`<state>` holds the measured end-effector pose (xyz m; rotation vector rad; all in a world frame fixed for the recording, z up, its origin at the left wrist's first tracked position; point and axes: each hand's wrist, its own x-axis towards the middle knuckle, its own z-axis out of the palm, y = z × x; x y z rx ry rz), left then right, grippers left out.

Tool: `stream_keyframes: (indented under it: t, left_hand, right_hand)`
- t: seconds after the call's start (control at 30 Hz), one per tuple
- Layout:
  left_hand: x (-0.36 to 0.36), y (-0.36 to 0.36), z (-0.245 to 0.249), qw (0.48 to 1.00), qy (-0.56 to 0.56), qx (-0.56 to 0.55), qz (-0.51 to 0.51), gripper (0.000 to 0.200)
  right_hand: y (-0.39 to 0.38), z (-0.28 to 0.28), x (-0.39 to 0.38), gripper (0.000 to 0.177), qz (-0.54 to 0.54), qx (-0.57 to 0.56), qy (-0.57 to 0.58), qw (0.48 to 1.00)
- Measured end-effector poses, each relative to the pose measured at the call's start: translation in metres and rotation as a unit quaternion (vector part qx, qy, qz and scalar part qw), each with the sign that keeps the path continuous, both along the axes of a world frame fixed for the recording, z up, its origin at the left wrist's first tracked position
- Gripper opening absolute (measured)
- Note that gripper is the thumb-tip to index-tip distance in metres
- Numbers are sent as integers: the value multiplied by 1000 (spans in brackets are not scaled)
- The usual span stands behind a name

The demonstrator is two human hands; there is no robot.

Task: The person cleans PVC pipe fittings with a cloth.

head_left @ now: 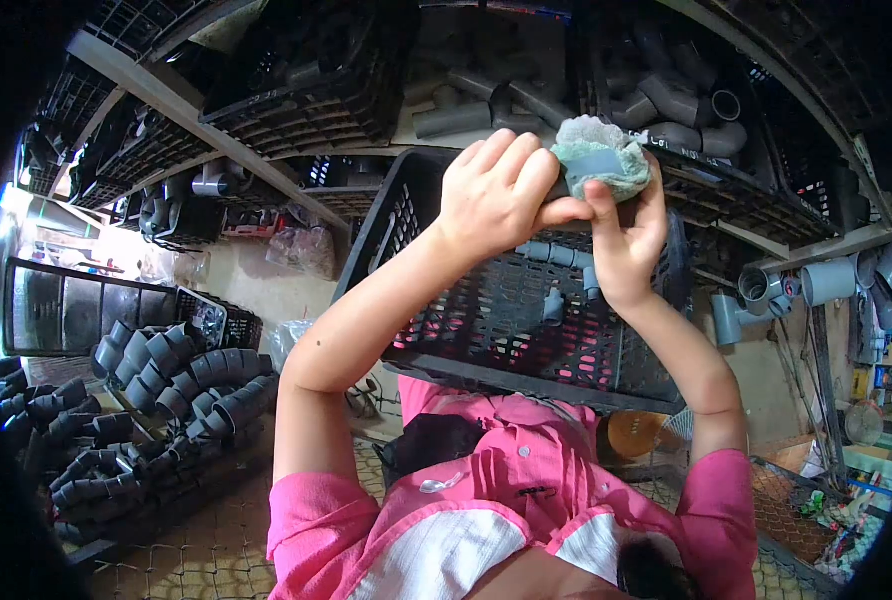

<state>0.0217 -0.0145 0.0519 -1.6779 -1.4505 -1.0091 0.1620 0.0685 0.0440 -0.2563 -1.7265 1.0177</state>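
Note:
My right hand (634,235) grips a crumpled pale green cloth (598,160), thumb across its front. The cloth wraps around a grey piece that shows only in part. My left hand (498,190) is closed in a fist just left of the cloth, its thumb reaching toward my right thumb; what it holds is mostly hidden. Below both hands, a black plastic crate (506,330) stands tilted in front of me, with a few grey pipe fittings (553,305) inside.
Many grey fittings (231,370) are piled at the left. Black crates (306,90) of pipe parts fill the shelves ahead. More grey fittings (828,283) hang at the right. An orange round object (634,433) lies below the crate's right end.

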Motion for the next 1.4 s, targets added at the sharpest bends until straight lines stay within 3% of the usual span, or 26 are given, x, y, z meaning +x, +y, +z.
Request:
stream_keyframes:
  t: [0.2, 0.33, 0.47, 0.63, 0.73, 0.87, 0.97, 1.1, 1.17, 1.3, 1.4]
  left_hand:
    - [0, 5, -3, 998, 55, 2, 16, 46]
    - [-3, 7, -5, 999, 45, -2, -3, 44]
    - [-8, 6, -7, 998, 49, -1, -27, 41]
    - [-3, 9, -4, 994, 109, -10, -21, 39]
    - [-11, 9, -11, 993, 117, -20, -16, 33]
    - [-13, 10, -8, 993, 112, -16, -25, 28]
    - [-9, 10, -10, 987, 155, -14, -29, 25]
    - [-11, 5, -1, 993, 91, -63, -41, 29]
    - [-14, 3, -2, 991, 110, -71, -40, 28]
    - [-7, 6, 0, 984, 156, -77, -40, 23]
    - [0, 6, 3, 980, 167, -103, -33, 21]
  right_hand:
    - [14, 0, 6, 26, 4, -184, -50, 982]
    - [1, 3, -3, 25, 25, -113, 4, 993]
    - [14, 6, 2, 23, 94, -170, -62, 979]
    - [23, -4, 2, 23, 64, -298, -54, 951]
    - [11, 1, -5, 23, 40, -202, -57, 977]
    - [26, -2, 2, 28, 68, -165, -67, 982]
    - [35, -2, 7, 32, 35, -248, -116, 961]
    - [23, -2, 0, 33, 54, -187, -63, 979]
    - [23, -5, -4, 35, 45, -168, -69, 982]
    - [32, -2, 0, 36, 56, -271, -82, 957]
    - [34, -4, 0, 37, 65, -411, -85, 905]
